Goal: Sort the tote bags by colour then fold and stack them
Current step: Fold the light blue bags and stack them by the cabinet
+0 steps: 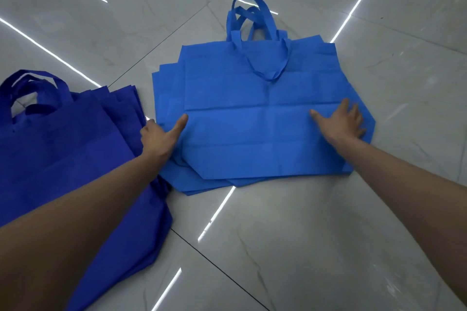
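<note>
On light-blue bags (252,134), hands (159,137) (345,122), seemingly flat

Bare left hand (158,137) and bare right hand (343,121), both hands on long, slender bare forearms

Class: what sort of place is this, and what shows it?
Probably indoors, on a floor: glossy pale tiles with dark joints, strip-light reflections, and light blue tote bags spread flat on them.
</note>
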Demonstrator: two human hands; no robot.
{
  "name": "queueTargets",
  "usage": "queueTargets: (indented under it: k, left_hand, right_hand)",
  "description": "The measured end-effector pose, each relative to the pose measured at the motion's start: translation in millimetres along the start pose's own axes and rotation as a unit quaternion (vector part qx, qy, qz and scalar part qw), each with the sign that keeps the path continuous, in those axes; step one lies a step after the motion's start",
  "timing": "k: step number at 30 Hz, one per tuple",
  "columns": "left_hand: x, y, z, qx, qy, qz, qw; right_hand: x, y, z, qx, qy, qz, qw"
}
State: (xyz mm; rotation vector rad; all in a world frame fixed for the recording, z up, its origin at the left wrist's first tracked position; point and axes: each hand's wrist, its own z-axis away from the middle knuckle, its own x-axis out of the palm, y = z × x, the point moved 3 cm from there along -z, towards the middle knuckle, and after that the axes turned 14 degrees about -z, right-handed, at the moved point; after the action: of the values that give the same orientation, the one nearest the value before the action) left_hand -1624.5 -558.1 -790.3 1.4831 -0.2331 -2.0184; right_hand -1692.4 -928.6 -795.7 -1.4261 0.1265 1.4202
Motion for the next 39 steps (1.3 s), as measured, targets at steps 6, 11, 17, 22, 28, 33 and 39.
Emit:
queueTargets:
  k: [6, 11, 17, 22, 28, 33, 39]
  left_hand:
    - [7, 8, -21, -0.043, 0.015, -0.020, 0.999]
    - [14, 5, -15, -0.046, 0.043, -0.035, 0.997]
    - [14, -6, -26, -0.085, -0.035, 0.091, 0.992]
    - [31, 12, -6, -0.040, -0.067, 0.011, 0.997]
    - [46, 21, 19, -0.060, -0.096, 0.109, 0.988]
    - [39, 21, 42, -0.006, -0.131, 0.082, 0.988]
    - [63, 27, 89, 0.079, -0.263, 0.024, 0.961]
  right_hand:
    - [-10, 2, -30, -0.026, -0.006, 0.062, 0.998]
    - [-26, 4, -51, 0.035, -0.042, -0.048, 0.997]
    - [3, -1, -20, -0.013, -0.089, -0.052, 0.995]
    - [20, -1, 15, 0.026, -0.091, -0.177, 0.980]
    - [-5, 51, 29, 0.090, -0.071, -0.313, 0.943]
    - [-63, 121, 33, 0.064, -0.056, -0.230, 0.969]
    - [-94, 194, 101, 0.178, -0.092, -0.233, 0.951]
